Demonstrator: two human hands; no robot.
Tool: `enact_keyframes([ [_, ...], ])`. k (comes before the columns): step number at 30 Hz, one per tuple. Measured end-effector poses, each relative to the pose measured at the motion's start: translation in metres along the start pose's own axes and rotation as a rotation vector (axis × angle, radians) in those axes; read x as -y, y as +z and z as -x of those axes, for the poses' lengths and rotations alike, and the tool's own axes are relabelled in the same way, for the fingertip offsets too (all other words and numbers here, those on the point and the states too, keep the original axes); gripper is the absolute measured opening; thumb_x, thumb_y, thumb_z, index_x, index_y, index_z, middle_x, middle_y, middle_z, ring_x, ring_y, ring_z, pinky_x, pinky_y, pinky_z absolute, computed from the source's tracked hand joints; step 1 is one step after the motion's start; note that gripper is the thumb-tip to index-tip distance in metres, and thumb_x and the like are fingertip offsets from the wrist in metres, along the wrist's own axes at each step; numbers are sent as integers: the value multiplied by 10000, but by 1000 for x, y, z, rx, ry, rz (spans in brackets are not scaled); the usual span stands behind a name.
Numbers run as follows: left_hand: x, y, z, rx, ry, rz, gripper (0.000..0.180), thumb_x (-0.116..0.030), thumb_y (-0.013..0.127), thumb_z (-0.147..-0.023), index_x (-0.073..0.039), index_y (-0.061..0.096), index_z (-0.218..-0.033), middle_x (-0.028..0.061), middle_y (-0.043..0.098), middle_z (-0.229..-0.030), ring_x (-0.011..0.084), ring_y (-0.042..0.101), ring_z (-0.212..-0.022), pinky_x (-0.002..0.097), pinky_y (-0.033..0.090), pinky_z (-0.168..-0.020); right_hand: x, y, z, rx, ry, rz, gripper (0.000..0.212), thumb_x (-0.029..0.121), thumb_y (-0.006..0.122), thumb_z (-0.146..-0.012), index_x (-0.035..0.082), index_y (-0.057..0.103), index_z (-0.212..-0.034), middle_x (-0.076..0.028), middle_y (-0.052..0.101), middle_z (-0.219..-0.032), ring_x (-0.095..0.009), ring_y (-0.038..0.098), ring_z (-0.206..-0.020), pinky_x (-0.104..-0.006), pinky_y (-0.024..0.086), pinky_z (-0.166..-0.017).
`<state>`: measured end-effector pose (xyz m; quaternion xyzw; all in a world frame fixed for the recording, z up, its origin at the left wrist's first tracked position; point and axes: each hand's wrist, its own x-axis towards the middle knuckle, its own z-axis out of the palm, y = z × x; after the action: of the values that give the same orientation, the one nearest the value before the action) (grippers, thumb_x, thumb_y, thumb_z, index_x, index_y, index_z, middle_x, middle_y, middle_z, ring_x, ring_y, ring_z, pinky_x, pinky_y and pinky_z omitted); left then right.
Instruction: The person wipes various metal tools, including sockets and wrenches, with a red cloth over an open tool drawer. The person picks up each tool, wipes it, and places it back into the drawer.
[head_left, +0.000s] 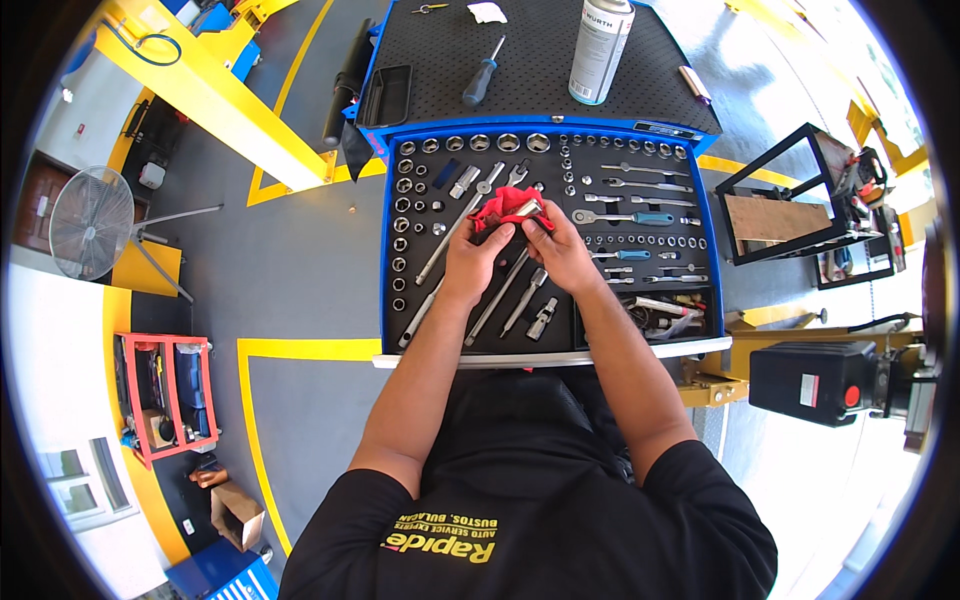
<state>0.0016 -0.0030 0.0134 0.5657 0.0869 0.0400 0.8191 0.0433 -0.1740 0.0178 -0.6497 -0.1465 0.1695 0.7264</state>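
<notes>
A small metal socket (527,208) is gripped in a red rag (503,208) by the left hand (472,262) and right hand (562,255), both clamped together above the open tool drawer (640,300), seemingly for wiping.

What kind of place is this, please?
Most likely a car repair workshop. An open tool drawer holds rows of sockets and ratchets, both hands hold a red rag over it, and yellow steel beams stand on a grey floor with yellow lines.
</notes>
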Motion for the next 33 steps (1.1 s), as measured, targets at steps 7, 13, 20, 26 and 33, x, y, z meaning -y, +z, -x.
enact_keyframes([
  [7,7,0,-1,43,204,-24,254,-41,830,-902,-45,667,-1095,18,740,-1025,66,663,-920,247,535,-821,-4,4,-2,-56,-28,-28,300,252,580,-1112,64,578,-1345,43,582,-889,-40,517,-702,-225,448,-622],
  [13,2,2,4,-1,383,-421,252,-67,837,-895,-31,678,-1087,45,730,-988,75,659,-899,254,522,-817,-11,0,-6,-100,-88,24,268,290,597,-1105,65,633,-1245,45,598,-900,-32,505,-706,-215,431,-622],
  [20,3,4,4,36,126,19,268,-98,769,-954,-14,680,-1192,24,723,-1089,92,664,-984,272,525,-891,-6,3,-4,-148,-103,11,279,260,645,-1083,37,627,-1250,21,658,-1013,-53,561,-922,-241,473,-826],
  [26,4,2,1,53,74,191,295,-155,617,-1055,-25,670,-1315,51,716,-1236,119,658,-1110,290,494,-1003,3,9,-4,-144,-130,-30,307,251,638,-1087,27,603,-1294,18,659,-1028,-63,576,-939,-249,488,-840],
  [33,-1,5,2,47,84,238,329,-169,611,-1058,-7,654,-1341,63,716,-1268,142,659,-1155,303,483,-1044,1,8,-3,-161,-51,-77,290,343,566,-1114,87,620,-1237,84,559,-869,7,439,-689,-199,363,-572],
])
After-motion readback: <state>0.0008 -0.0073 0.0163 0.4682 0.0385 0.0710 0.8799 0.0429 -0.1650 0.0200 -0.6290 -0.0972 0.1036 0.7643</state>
